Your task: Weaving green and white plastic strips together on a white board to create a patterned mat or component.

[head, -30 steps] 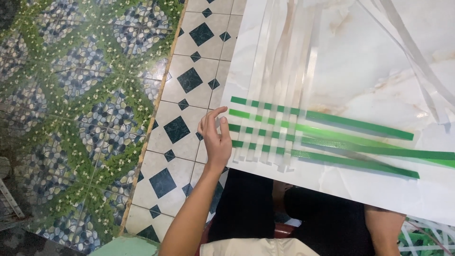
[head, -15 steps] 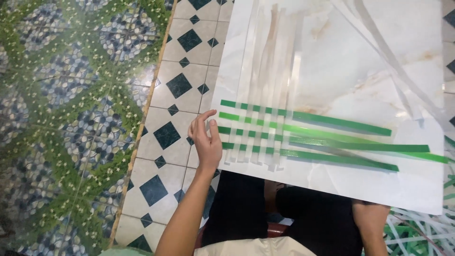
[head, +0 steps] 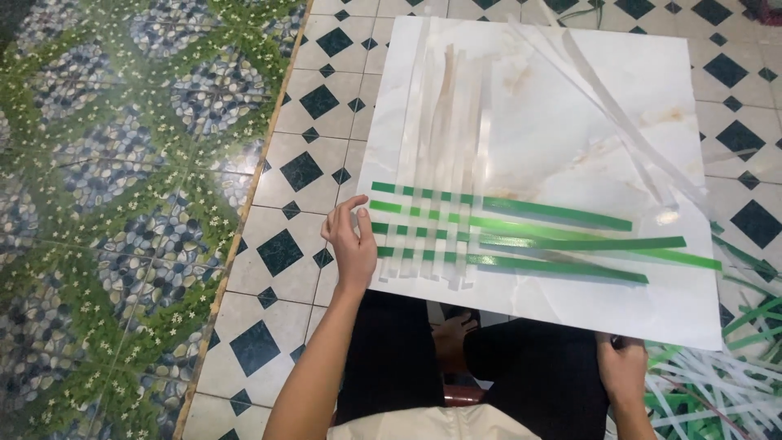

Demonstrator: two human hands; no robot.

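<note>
A white marble-patterned board [head: 570, 122] lies tilted over my lap. On it, several green strips [head: 554, 216] run sideways, woven through several pale upright strips [head: 440, 122] at their left ends. My left hand [head: 352, 244] curls round the board's left edge, level with the ends of the green strips. My right hand [head: 623, 367] grips the board's near edge close to the right corner, its fingers hidden underneath. Two long pale strips [head: 619, 122] lie loose and slanted across the board's upper right.
A heap of loose green and white strips [head: 717, 383] lies on the floor at the lower right. The floor has white tiles with dark diamonds [head: 301, 171]; left of a thin border, a green flowered tile area [head: 106, 204] spreads out. My dark-trousered legs [head: 391, 358] are under the board.
The board now sits lower and further right in view, so its far edge shows. Both hands stay on its edges. The woven strips have not shifted on the board.
</note>
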